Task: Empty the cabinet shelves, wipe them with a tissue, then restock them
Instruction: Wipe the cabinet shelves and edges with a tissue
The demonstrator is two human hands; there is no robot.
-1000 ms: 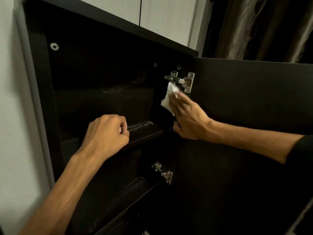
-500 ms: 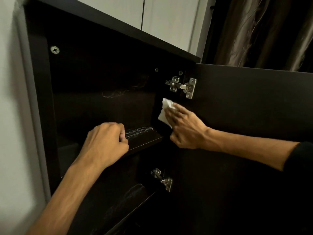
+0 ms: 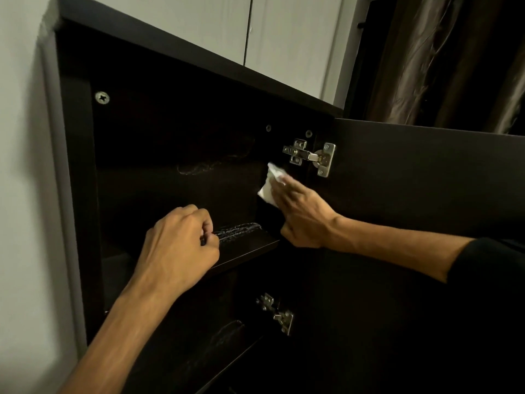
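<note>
Setting: dark cabinet set against a pale wall, with its door swung open to the right and a brown curtain beyond the door's top edge.
Landmark: upper hinge, the metal fitting that joins the door to the cabinet side; every place below is given from it.
Tissue: white tissue sits just below and left of the upper hinge, flat against the inner side wall. It is pressed there, I judge, because that wall is the surface being wiped.
Right hand: right hand lies below the upper hinge, fingers nearly straight and spread over the tissue, pressing it to the wall, not gripping it. The forearm comes in level from the right, across the open door, with a black sleeve at the elbow end.
Left hand: left hand is well down and left of the upper hinge, fingers curled into a loose fist at the front edge of the shelf. Whether it holds anything I cannot tell; it seems to steady the body against the shelf.
Shelf: shelf runs below and left of the upper hinge, bare where visible, with pale scuff marks just beside the left knuckles.
Lower hinge: 1 more hinge sits straight down from the upper hinge, above a 2nd shelf that is dim.
Stage: emptying looks done on what shows; wiping is in hand, restocking not yet begun.
</note>
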